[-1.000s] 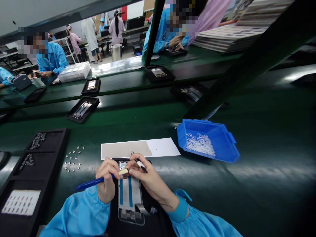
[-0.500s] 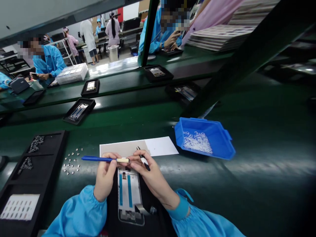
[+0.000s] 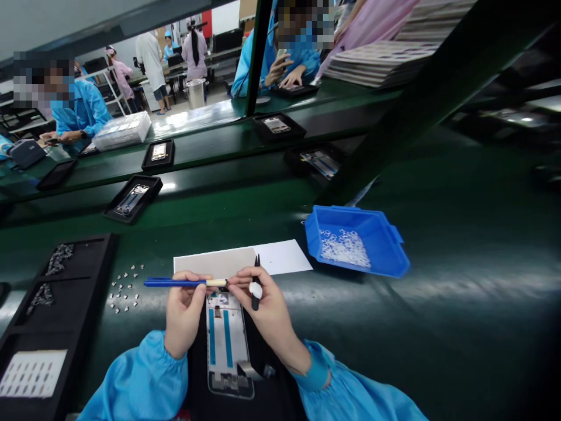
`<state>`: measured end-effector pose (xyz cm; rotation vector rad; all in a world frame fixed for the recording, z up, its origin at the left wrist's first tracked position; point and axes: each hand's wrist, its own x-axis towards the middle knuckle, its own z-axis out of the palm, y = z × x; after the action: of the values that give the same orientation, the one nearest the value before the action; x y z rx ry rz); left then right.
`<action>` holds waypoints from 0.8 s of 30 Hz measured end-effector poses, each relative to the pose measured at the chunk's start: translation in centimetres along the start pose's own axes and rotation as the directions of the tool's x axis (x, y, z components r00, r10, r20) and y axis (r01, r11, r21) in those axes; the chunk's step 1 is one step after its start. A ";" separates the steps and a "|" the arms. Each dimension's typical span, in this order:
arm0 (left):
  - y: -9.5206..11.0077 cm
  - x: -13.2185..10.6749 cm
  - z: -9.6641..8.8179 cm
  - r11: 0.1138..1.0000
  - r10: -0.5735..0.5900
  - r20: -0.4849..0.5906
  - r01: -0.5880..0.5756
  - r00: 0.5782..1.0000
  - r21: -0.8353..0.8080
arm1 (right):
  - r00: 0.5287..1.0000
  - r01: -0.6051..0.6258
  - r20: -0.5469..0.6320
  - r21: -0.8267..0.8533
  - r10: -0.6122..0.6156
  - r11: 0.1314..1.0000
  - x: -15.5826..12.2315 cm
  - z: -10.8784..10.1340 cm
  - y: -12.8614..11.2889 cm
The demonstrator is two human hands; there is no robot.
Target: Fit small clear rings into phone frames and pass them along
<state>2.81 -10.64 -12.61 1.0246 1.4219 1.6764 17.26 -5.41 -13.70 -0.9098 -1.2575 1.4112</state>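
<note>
My left hand (image 3: 184,313) pinches a blue pen-like tool (image 3: 175,282) with a cream end, held level above a phone frame. Black tweezers (image 3: 256,292) with a white piece around them stand nearly upright in my right hand (image 3: 269,304). That hand's thumb and fingertip meet at the tool's cream end, on a tiny dark part too small to name. Below lies the open phone frame (image 3: 236,333), with two blue strips and a loose grey flex cable (image 3: 249,369) at its lower right. The black surface under it is partly hidden by my arms.
Left stands a black compartment tray (image 3: 83,304) with dark small parts and a white sheet (image 3: 33,373). Tiny metal pieces (image 3: 125,287) lie beside it. Right is a blue bin (image 3: 385,245) of white rings. A slanted post (image 3: 394,128) crosses the right; co-workers sit beyond.
The tweezers in my right hand have swung from slanting left to nearly upright. Both hands stay together at the tool's cream end. The whole view has shifted slightly.
</note>
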 end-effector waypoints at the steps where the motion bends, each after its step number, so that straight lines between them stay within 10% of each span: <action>1: -0.1 -0.1 0.0 1.000 0.018 -0.003 -0.018 1.000 0.018 | 1.000 0.016 -0.009 -0.011 -0.016 1.000 -0.1 0.0 0.0; 12: -0.4 -0.8 0.2 0.970 0.180 0.007 -0.179 0.984 0.166 | 0.988 0.117 -0.081 -0.133 -0.128 0.984 -0.3 0.2 0.2; 24: -0.3 -0.2 -0.3 0.996 -0.081 0.020 0.082 0.997 -0.028 | 0.985 0.170 -0.023 -0.047 -0.171 0.984 -0.4 0.4 -0.3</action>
<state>2.59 -10.90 -12.93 0.9512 1.4046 1.6205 17.02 -5.93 -13.33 -0.8278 -1.3193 1.2370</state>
